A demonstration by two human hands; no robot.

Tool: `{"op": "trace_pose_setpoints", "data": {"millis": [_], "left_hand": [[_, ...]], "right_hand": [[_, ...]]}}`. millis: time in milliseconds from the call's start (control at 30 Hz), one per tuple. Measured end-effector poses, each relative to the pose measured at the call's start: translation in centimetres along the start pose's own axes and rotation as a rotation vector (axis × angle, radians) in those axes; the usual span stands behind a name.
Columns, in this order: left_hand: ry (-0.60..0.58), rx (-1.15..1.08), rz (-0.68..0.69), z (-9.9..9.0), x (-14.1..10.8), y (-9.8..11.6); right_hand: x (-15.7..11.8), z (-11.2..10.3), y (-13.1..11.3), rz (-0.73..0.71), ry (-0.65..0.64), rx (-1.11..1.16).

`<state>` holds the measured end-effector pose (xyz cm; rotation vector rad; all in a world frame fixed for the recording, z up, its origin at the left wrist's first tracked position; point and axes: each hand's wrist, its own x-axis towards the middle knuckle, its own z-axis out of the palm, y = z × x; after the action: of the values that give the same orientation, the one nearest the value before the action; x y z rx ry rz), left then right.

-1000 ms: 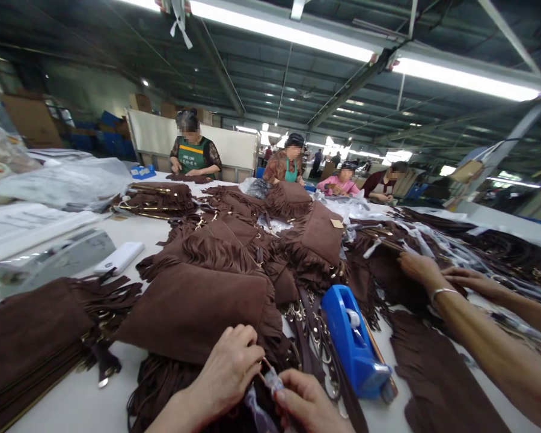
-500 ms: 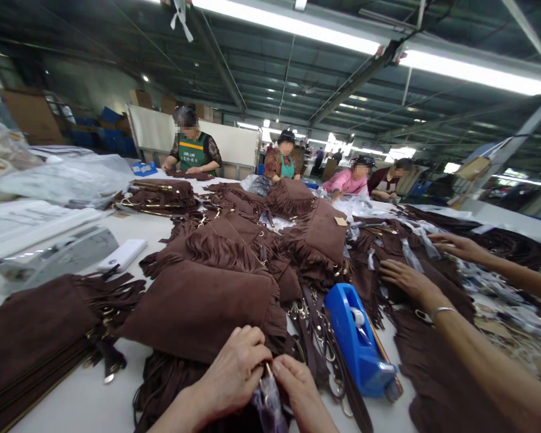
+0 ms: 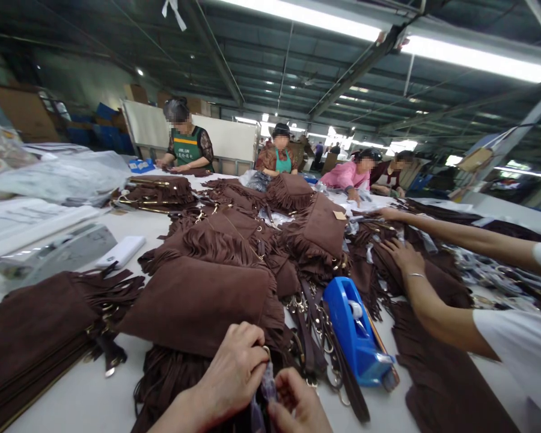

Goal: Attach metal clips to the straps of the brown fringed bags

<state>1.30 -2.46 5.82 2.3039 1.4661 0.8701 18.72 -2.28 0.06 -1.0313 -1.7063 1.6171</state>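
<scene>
My left hand (image 3: 234, 368) is closed at the front edge of a dark brown fringed suede bag (image 3: 207, 300), gripping a metal ring (image 3: 265, 350). Clear plastic wrap (image 3: 268, 382) hangs from that ring. To its right, my right hand (image 3: 300, 400) has its fingers curled, thumb and fingertips pinching the lower part of the wrap. What lies under my palms is partly hidden. Brown straps with metal clips (image 3: 313, 325) lie just beyond my right hand, beside a blue tape dispenser (image 3: 358, 337).
More fringed bags (image 3: 315, 231) are heaped across the white table. A folded brown bag (image 3: 31, 325) lies at left, near a white power bank (image 3: 121, 251). A co-worker's arms (image 3: 433, 307) reach in from the right over brown pieces. Other people work at the far side.
My right hand has moved down and slightly right, from the ring onto the plastic wrap. My left hand stays at the ring. The co-worker's arms at right have reached further in.
</scene>
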Motion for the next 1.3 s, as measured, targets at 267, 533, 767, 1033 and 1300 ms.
{"op": "trace_pose_setpoints", "data": {"millis": [267,533,767,1033,1300], "left_hand": [[-0.117,0.077,-0.137,0.0,0.9,0.9],[0.001,0.11,-0.081,1.1,0.7,0.6],[0.229,0.279,0.041,1.6,1.2,-0.4],[0.274,0.234,0.174,1.0,0.9,-1.6],[0.218,0.243,0.377,0.6,1.1,-1.4]], "right_hand": [[0.1,-1.0,0.2,-0.007,-0.018,-0.071],[0.2,-0.7,0.3,0.039,-0.011,0.05],[0.6,-0.3,-0.4,0.091,-0.028,0.232],[1.4,1.4,-1.7,0.001,0.061,0.137],[0.1,0.0,-2.2,-0.047,0.11,-0.354]]}}
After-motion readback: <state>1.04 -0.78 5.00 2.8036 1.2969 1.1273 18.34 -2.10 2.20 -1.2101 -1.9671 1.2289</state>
